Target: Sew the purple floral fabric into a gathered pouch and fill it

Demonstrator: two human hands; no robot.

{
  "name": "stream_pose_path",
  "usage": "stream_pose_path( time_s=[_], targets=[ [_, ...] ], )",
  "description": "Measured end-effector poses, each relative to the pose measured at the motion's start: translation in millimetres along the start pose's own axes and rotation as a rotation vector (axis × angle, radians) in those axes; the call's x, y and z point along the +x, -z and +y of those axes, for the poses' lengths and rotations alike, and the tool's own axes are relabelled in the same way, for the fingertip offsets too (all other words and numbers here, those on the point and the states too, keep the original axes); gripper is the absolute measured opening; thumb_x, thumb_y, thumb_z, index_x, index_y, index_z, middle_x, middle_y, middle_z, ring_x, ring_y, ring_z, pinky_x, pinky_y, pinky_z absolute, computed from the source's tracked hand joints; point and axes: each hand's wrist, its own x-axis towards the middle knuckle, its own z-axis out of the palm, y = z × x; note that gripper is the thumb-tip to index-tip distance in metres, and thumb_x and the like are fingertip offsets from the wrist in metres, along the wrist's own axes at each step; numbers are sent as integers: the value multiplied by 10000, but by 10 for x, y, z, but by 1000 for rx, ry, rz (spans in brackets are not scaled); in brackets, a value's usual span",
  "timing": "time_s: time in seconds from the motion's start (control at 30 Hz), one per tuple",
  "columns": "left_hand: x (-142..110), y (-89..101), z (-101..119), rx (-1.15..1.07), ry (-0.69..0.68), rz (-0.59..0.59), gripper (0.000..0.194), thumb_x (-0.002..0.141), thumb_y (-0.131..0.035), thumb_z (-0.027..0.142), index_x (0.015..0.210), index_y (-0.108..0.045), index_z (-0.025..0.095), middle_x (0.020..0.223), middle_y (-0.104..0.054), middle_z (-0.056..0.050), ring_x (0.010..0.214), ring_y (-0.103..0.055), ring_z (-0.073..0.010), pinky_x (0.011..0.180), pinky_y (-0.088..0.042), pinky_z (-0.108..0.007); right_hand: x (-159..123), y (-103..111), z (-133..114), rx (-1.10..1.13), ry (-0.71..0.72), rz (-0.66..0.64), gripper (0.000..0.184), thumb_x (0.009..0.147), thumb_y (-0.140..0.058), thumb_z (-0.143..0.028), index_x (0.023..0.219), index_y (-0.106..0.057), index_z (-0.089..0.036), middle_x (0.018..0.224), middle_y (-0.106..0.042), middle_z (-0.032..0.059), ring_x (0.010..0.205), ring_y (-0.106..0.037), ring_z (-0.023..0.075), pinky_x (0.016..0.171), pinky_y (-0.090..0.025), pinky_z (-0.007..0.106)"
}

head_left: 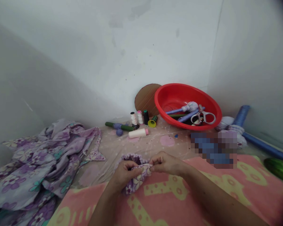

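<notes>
A small piece of purple floral fabric with a gathered, ruffled edge is held between my two hands, above a pink and yellow blanket. My left hand pinches its near left side, thumb and fingers closed on the cloth. At the upper right edge, my right hand pinches the same fabric between thumb and fingertips. The hands are close together, a short stretch of folded edge between them. Whether a needle or thread is in the fingers is too small to make out.
Crumpled floral cloth is heaped at left. Several thread spools stand near the wall, a white spool lying before them. A red basin holding scissors leans at back right, before a cardboard disc. The pink blanket lies in front.
</notes>
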Motion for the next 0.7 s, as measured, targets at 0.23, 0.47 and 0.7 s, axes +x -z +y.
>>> stream_pose_path(
  time_s=[0.23,0.47,0.7],
  targets=[
    [3,19,-44,-47,15,-23,228,530,-698,331,528,-638,111,431,-505,27,418,-388,-56,421,-289,-165,-18,42,47,111,-64,-59,159,662,-584,-250,725,-631,-112,445,-366,-76,398,-241,24,389,-164,167],
    [-14,22,-17,-71,-2,-28,209,535,-697,322,538,-650,118,433,-518,28,421,-399,-57,428,-304,-165,-7,55,134,216,-49,-87,174,668,-587,-231,776,-642,-105,424,-372,-78,373,-248,22,375,-186,163],
    [-3,23,-53,-53,-11,-71,223,544,-689,337,576,-665,117,459,-529,23,443,-404,-68,448,-301,-181,19,24,160,180,-61,-58,152,655,-594,-229,724,-643,-103,423,-378,-77,377,-252,19,376,-188,160]
  ],
)
